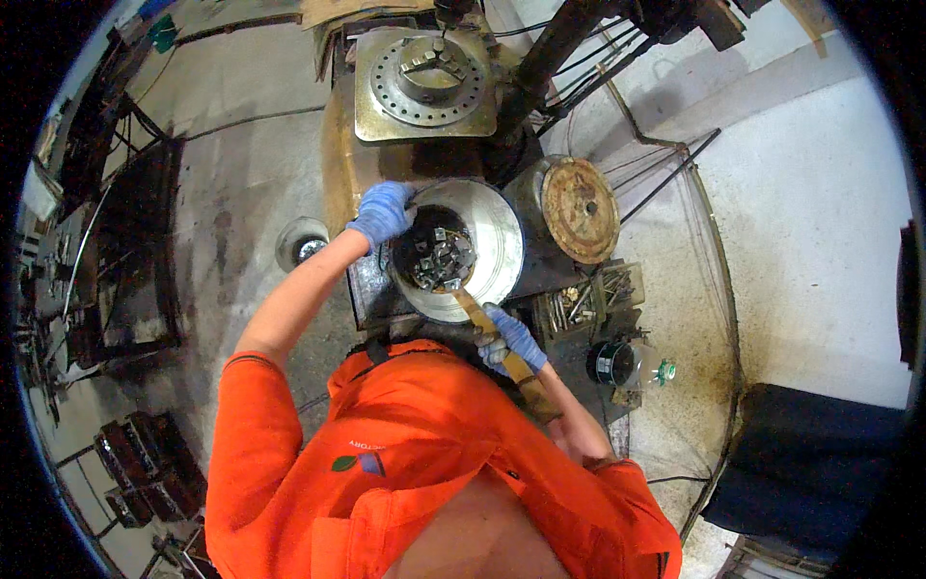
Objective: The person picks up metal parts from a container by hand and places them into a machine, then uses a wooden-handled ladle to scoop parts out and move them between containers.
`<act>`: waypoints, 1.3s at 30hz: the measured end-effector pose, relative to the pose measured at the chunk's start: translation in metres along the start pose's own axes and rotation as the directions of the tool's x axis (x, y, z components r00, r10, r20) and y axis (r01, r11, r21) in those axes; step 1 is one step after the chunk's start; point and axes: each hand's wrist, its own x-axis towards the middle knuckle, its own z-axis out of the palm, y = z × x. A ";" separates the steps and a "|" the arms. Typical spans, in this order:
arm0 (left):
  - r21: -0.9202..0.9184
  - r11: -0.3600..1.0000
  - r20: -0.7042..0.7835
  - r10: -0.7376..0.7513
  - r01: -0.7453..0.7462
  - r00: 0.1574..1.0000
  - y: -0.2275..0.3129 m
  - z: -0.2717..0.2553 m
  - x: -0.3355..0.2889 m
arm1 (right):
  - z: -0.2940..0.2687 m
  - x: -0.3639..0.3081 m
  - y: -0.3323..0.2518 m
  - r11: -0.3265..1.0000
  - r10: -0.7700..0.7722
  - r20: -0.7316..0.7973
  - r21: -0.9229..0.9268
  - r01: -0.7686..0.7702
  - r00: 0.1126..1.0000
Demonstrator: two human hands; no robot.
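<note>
A round metal bucket (495, 232) stands tilted in front of me, its mouth facing up toward me. Small dark and shiny metal pieces (444, 259) lie at its bottom. My left hand (384, 212), in a blue knit glove, is closed over the bucket's left rim. In my right hand (511, 340), also gloved in blue, is a flat yellowish-brown strip (475, 311), probably wood. The strip's far end reaches over the near rim into the bucket, close to the metal pieces. Its other end runs back along my right forearm.
A machine table with a round chuck (430, 72) stands beyond the bucket. Right of it are a rusty round disc (580, 210), a tray of metal parts (588, 301), a black tin (612, 364) and a clear bottle (660, 372). A smaller bucket (291, 243) sits on the floor at left.
</note>
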 end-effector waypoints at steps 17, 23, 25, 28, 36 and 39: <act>0.026 0.981 -0.125 -0.189 0.193 0.974 -0.079 0.019 0.002 | 0.061 -0.102 -0.025 0.996 0.036 0.014 0.087 -0.037 0.999; 0.095 0.966 -0.140 -0.227 0.242 0.964 -0.071 0.016 0.000 | 0.052 -0.116 -0.006 0.994 -0.008 -0.043 0.104 0.012 0.999; 0.178 0.935 -0.105 -0.293 0.308 0.950 -0.065 0.017 0.001 | 0.046 -0.114 0.001 0.994 -0.036 -0.061 0.104 0.042 0.997; 0.163 0.945 -0.144 -0.260 0.283 0.955 -0.061 0.016 0.002 | 0.036 -0.112 0.009 0.992 -0.081 -0.069 0.093 0.087 0.994; 0.152 0.928 -0.129 -0.322 0.339 0.938 -0.066 0.019 0.003 | 0.010 -0.103 0.015 0.994 -0.048 0.003 0.102 0.048 0.999; 0.186 0.914 -0.093 -0.348 0.360 0.933 -0.052 0.007 0.003 | 0.006 -0.103 0.016 0.990 -0.140 -0.062 0.005 0.141 0.988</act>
